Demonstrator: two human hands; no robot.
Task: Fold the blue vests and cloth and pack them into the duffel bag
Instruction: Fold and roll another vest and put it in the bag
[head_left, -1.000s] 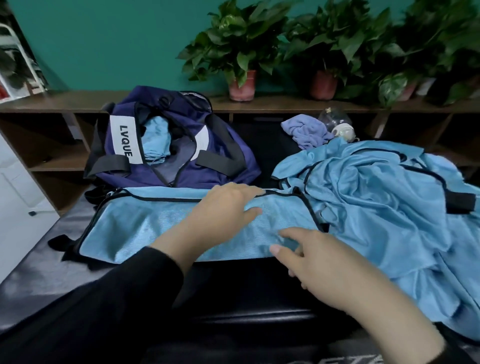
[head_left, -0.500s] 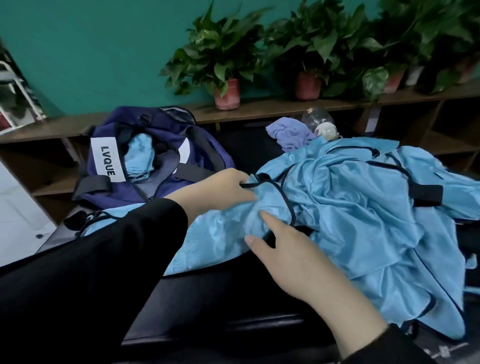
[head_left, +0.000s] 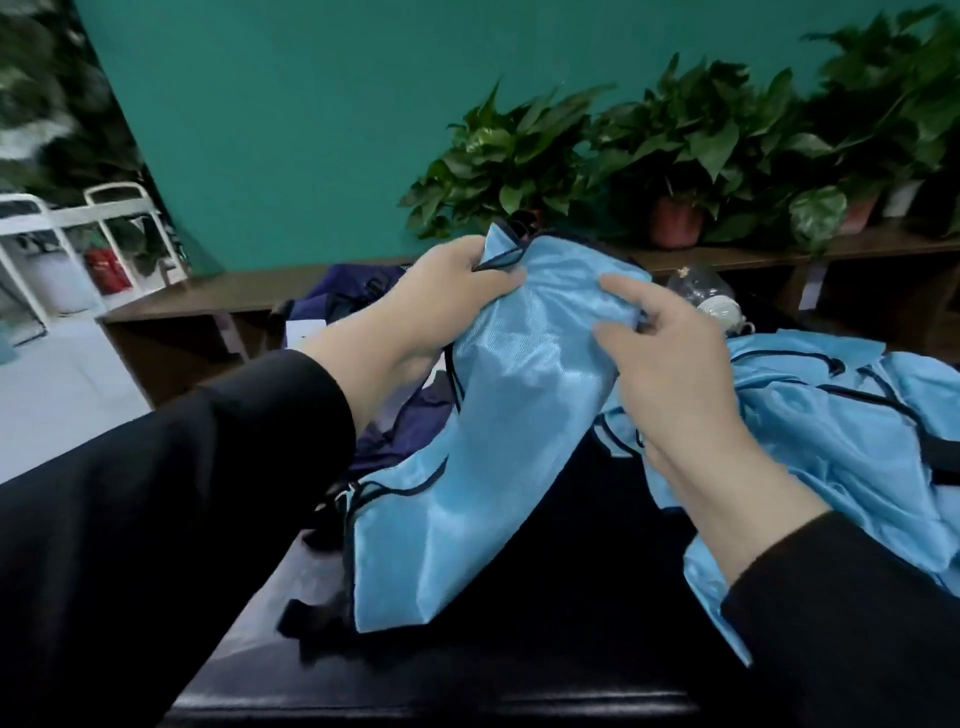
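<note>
Both black-sleeved arms reach forward and up; left hand (head_left: 441, 291) and right hand (head_left: 670, 358) each pinch the raised blue vest (head_left: 519, 395).

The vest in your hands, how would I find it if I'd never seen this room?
Look at the black table. Above it, both hands lift one blue vest with black edging. The other vests lie heaped on the right; this one hangs in the air.

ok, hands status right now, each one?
Left hand: gripping the blue vest at its top edge.
Right hand: pinching the same vest.
</note>
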